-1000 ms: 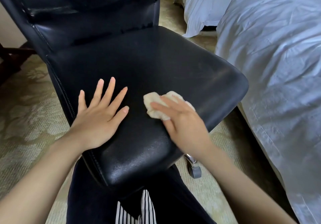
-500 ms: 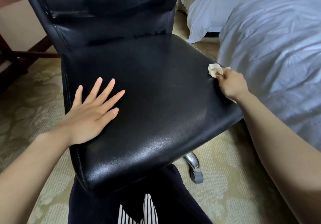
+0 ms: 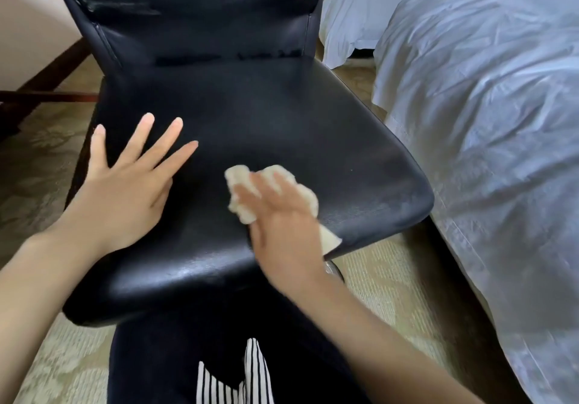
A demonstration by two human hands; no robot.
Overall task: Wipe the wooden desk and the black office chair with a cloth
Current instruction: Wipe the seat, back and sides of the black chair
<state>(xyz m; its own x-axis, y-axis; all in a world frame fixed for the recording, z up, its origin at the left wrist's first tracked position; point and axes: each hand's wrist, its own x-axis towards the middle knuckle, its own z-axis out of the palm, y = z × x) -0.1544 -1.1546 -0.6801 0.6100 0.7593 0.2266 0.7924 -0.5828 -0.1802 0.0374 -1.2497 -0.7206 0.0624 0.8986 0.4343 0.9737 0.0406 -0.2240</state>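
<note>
A bed (image 3: pixel 488 128) with rumpled pale bedding occupies the right side, its cover hanging down to the floor. A second bed (image 3: pixel 351 12) with similar bedding stands behind it, a narrow gap between them. Floor covering: a patterned beige carpet (image 3: pixel 388 297). Bottom centre: dark trousers (image 3: pixel 156 359) and black-and-white striped fabric (image 3: pixel 238 381).

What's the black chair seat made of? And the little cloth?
Seat: looks like leather or fake leather, smooth and glossy; light glints off its front edge. Cloth: soft pale fabric, crumpled under the right hand; blur hides its weave.
</note>
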